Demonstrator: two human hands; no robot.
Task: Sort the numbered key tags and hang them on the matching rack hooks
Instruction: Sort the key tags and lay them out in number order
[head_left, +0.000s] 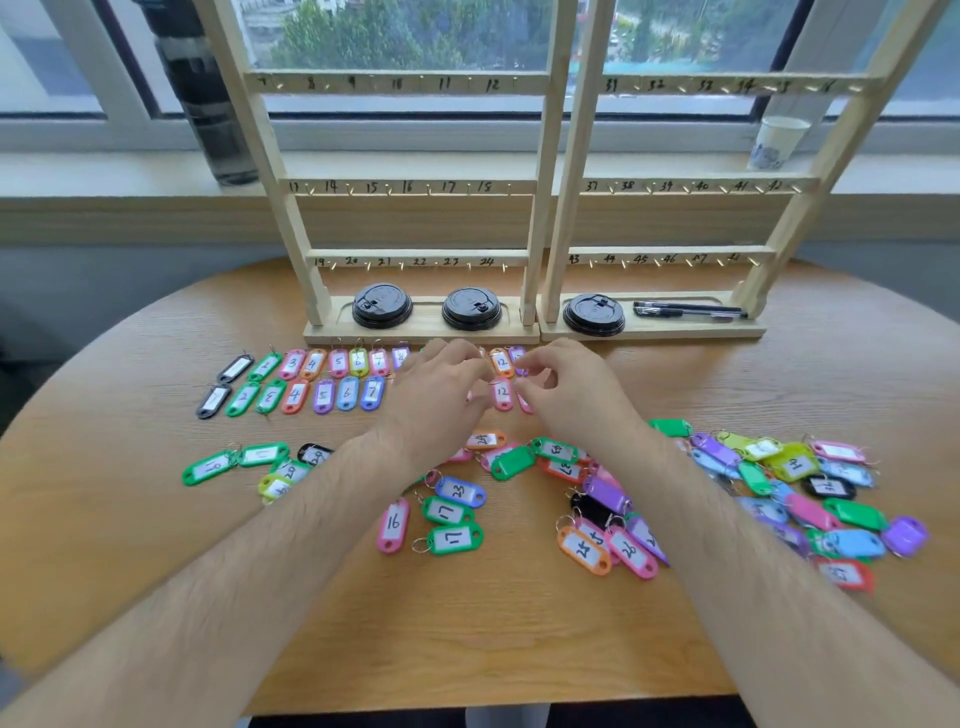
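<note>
Coloured numbered key tags lie on the round wooden table (156, 571). Two neat rows run from a black tag (235, 368) rightward to an orange tag 12 (501, 361) and a pink tag 12 (502, 393). My left hand (441, 387) hovers over the rows' right part with its fingers bent down, hiding the tags beneath. My right hand (569, 387) pinches at a pink tag (524, 404) just right of the pink 12. The left rack (415, 189) and the right rack (691, 184) stand behind, with bare numbered hooks.
Loose tags are scattered nearer me: green ones (208, 467) at left, tags 16 and 17 (447, 512) in the middle, a dense pile (795, 488) at right. Black cup lids (382, 305) and pens (685, 310) sit in the rack bases. A paper cup (779, 141) and a dark bottle (208, 93) stand on the sill.
</note>
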